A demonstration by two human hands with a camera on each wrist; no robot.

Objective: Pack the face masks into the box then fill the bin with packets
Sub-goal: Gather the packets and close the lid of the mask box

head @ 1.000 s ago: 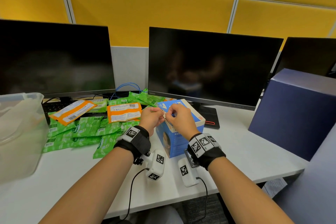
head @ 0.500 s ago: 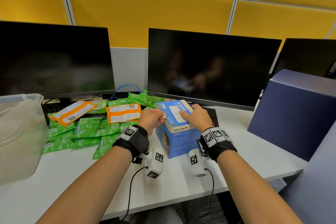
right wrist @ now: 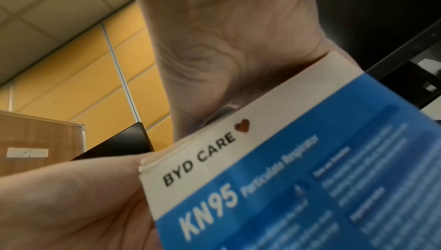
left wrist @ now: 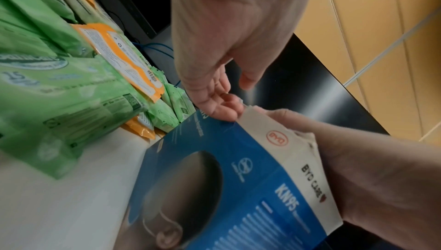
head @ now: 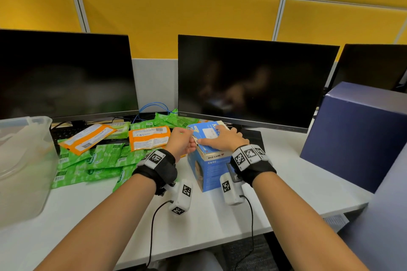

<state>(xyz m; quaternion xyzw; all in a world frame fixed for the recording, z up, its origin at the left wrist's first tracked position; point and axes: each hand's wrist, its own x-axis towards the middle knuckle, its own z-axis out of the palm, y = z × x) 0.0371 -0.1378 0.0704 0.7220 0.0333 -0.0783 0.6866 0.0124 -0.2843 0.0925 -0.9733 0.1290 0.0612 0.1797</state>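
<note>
Here the right hand lies flat on the box lid; left hand pinches its corner.

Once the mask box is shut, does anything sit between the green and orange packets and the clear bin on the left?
Nothing visible does. The packets lie on the desk right beside the clear plastic bin, with no object between them.

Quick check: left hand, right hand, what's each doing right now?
Left hand: fingers curled at the mask box top corner; grip cannot be told.
Right hand: open, pressing flat on the box lid.
</note>
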